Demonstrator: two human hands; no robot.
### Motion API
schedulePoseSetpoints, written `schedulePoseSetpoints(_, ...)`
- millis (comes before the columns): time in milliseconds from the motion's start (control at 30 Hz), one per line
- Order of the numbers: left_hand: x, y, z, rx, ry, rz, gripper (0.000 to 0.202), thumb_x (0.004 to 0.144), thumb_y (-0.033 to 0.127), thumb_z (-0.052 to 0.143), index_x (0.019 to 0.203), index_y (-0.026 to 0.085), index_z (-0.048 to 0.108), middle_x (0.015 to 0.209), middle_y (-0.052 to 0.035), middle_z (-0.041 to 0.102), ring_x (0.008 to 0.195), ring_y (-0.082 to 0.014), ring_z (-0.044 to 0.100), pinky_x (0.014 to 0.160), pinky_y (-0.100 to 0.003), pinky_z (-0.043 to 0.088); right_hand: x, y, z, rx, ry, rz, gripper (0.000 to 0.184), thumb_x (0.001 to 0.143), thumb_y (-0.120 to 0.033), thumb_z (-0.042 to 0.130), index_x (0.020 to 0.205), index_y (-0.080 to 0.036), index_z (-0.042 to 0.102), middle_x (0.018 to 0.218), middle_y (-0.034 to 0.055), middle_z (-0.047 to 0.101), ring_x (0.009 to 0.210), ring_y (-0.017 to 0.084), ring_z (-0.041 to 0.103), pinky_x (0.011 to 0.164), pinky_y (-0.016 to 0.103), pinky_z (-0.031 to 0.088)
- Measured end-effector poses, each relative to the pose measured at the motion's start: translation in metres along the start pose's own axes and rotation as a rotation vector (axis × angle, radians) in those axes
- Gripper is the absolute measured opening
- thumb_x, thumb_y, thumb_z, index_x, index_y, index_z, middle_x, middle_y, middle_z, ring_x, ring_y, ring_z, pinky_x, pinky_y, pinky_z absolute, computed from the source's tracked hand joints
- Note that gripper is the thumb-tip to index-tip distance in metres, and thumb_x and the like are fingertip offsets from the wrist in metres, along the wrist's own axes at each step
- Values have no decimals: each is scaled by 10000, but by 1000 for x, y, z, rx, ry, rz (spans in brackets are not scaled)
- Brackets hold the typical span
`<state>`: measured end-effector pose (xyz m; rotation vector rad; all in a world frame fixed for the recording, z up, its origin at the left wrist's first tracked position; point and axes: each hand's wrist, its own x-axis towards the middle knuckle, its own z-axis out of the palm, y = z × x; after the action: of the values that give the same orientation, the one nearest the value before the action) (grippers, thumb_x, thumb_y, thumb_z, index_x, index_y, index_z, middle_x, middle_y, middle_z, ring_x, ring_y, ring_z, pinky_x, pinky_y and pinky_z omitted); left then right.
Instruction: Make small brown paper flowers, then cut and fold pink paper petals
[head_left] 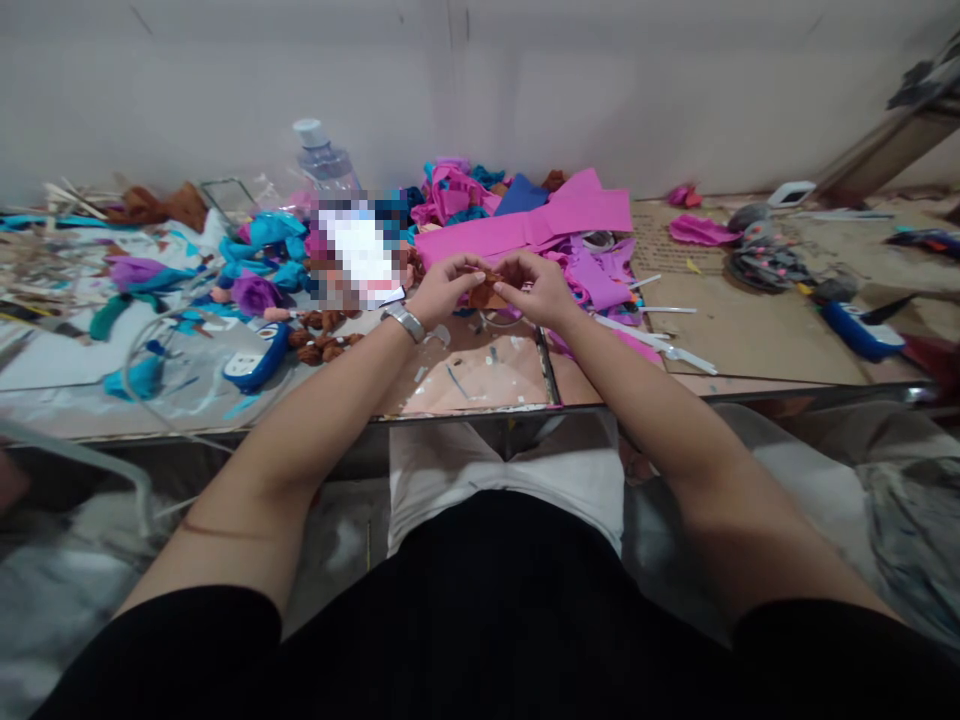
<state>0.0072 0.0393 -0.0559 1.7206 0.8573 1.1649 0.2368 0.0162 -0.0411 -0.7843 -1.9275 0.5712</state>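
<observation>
Both hands meet above the middle of the worktable (480, 385). My left hand (442, 288), with a metal watch on its wrist, pinches a small brown crepe-paper piece (486, 292) from the left. My right hand (534, 288) pinches the same brown piece from the right, fingers curled round it. Just left of my left wrist lie several small brown paper flowers (322, 338). Behind my hands lies a long pink paper sheet (525, 228).
A blue glue gun (255, 362) with a cable lies at left, another blue glue gun (862, 330) at right. A plastic bottle (324, 160) stands at the back. Purple and teal paper flowers (255, 290) clutter the left. White strips (660, 345) lie on cardboard at right.
</observation>
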Motion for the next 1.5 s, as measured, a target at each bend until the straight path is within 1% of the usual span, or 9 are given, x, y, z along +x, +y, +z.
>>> schedulePoseSetpoints(100,1,-1,-1,10,8,-6,304,876,410,796,1107,215,765,1037,-67,850,980,-261,819,915,-420,684,0,1,-1,2,0,-9,576,955,-760,756,1098,-202,762,923,64,775,779,206,646,723,352,526)
schedulePoseSetpoints(300,1,-3,-1,-37,14,-21,282,845,352,779,1098,227,778,1030,-63,847,962,-248,809,879,-398,677,1,2,0,-21,28,-21,544,975,-729,736,1034,-191,793,902,73,788,758,204,643,738,361,518)
schedulePoseSetpoints(467,1,-1,0,-23,21,20,279,822,323,773,1082,224,778,1043,-70,843,1001,-259,811,931,-429,683,1,4,1,-27,40,-11,602,976,-783,703,1020,-191,802,882,69,792,751,206,641,727,359,510)
schedulePoseSetpoints(700,-1,6,1,-36,25,3,305,789,312,806,1076,214,780,1046,-66,856,1005,-259,808,928,-418,684,0,4,0,-70,19,-12,595,1026,-752,657,1007,-179,815,855,67,775,729,197,612,712,349,481)
schedulePoseSetpoints(900,-3,7,2,-74,4,-13,371,781,312,808,1132,201,760,1084,-67,852,1037,-253,810,968,-419,670,0,3,0,-90,10,-11,651,1036,-795,634,999,-168,807,845,63,760,721,185,601,724,340,471)
schedulePoseSetpoints(1067,-3,6,1,-89,-22,-25,404,785,305,801,1172,197,757,1089,-68,853,1008,-247,814,929,-396,665,1,3,0,-68,14,-14,673,1024,-814,640,971,-165,808,821,57,752,702,177,584,713,335,461)
schedulePoseSetpoints(1267,-3,6,2,-118,-54,-39,444,793,323,810,1218,211,747,1064,-66,853,934,-235,812,833,-351,644,1,4,0,-45,14,-14,650,1010,-809,671,964,-172,793,825,54,746,714,183,588,730,342,475)
schedulePoseSetpoints(1400,-5,9,2,-143,-71,-61,483,790,341,836,1250,219,748,1048,-64,856,885,-219,803,786,-322,620,0,4,-1,-54,15,-15,594,1017,-765,703,1008,-177,786,847,49,747,723,184,592,726,342,474)
schedulePoseSetpoints(1500,-4,7,3,-175,-80,-61,499,795,336,832,1274,225,747,990,-49,845,834,-207,792,788,-323,620,0,7,-1,-62,-1,-25,571,1033,-737,710,1132,-180,790,903,51,762,743,182,603,722,332,481)
